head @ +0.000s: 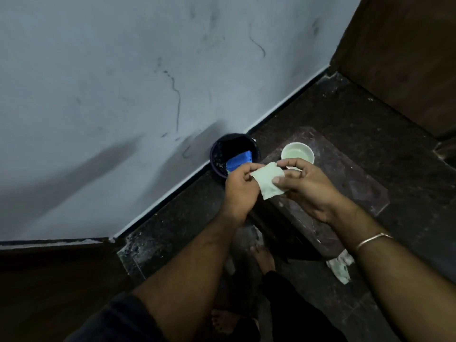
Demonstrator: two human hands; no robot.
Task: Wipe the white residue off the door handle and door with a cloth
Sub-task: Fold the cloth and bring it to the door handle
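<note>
A small pale cloth (267, 180), folded to a rough square, is held between both hands above the dark floor. My left hand (240, 187) pinches its left edge and my right hand (304, 187) grips its right side with thumb on top. A brown wooden door (404, 58) stands at the upper right; its handle is not in view.
A dark bucket (234, 154) with something blue inside stands against the grey wall. A white bowl (297, 153) of pale liquid sits on a dark low stool (345, 193). Another crumpled cloth (340, 266) lies on the floor. My bare feet (261, 257) are below.
</note>
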